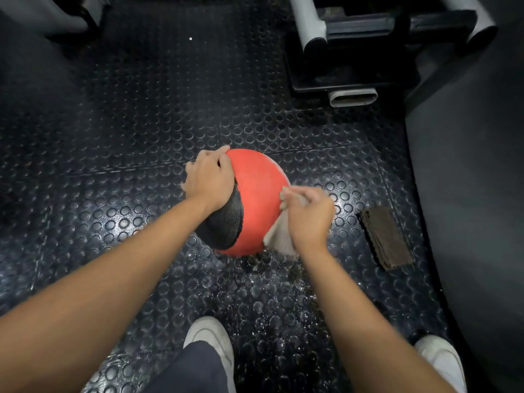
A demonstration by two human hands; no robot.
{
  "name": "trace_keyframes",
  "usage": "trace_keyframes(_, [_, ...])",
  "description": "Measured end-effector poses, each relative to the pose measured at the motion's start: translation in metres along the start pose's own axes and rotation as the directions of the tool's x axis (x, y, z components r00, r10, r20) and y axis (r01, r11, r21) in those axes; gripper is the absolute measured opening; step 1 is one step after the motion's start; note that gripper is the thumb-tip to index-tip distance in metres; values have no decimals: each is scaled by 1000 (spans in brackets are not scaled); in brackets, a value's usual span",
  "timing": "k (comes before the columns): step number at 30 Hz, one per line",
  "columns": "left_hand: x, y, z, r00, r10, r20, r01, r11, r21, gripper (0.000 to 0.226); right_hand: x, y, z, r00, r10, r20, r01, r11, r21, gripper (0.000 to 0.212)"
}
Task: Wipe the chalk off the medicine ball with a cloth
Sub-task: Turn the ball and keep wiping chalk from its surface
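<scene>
**Medicine ball held and wiped on studded floor: status of hands and surroundings**

At the bottom edge of the frame, two white shoes stand on the floor: the left shoe (209, 338) at lower centre, with a dark trouser leg (192, 370) over it, and the right shoe (442, 358) at lower right. Between and ahead of the shoes, white chalk dust (269, 279) speckles the black studded rubber floor (127, 123). It is thickest just below the ball.

Both bare forearms reach up from the lower corners to the centre of the frame. There the medicine ball (258, 180) sits on the floor, red with a black textured panel on its lower left face. A pale chalky streak shows along its upper right rim.

The left hand (209, 180) lies over the ball's upper left side. Its fingers are bent round the curve and grip the ball. The right hand (310, 214) is at the ball's right side, its fingers closed tightly on a bunched grey-white cloth (279, 236). The cloth is pressed against the red surface, and a loose tail hangs below the wrist. This hand is somewhat blurred.

To the right of the ball, and clear of it, a brown layered pad (385, 236) lies flat on the floor. A dark padded surface (467, 165) runs along the right edge.

In the upper right stands a black machine base with grey tubular frame members (309, 21). A small white speck (190, 38) lies on the floor at upper centre.
</scene>
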State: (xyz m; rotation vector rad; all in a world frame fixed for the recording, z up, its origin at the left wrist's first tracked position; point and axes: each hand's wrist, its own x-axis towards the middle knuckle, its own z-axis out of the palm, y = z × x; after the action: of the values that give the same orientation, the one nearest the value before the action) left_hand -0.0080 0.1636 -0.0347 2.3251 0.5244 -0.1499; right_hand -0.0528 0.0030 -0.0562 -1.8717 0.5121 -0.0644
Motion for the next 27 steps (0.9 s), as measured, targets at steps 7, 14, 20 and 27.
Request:
trace_keyframes(7, [-3,-6,-2,1000,17,-5,-17,1000,-15,46,31,-7,1,999,26,34,-23,997,-70,18])
trace_keyframes(14, [0,-7,0,998,56,15,-56,998,-12,45,-6,1,-8,999,18,50,-16,999,-28,15])
trace_keyframes(20, [-5,-14,0,996,88,1,-88,996,-15,44,51,-13,3,995,76,67,-67,990,-125,6])
trace_keyframes(27, [1,-14,0,995,103,14,-103,995,-3,43,-20,-6,-8,999,-32,39,34,998,-44,2])
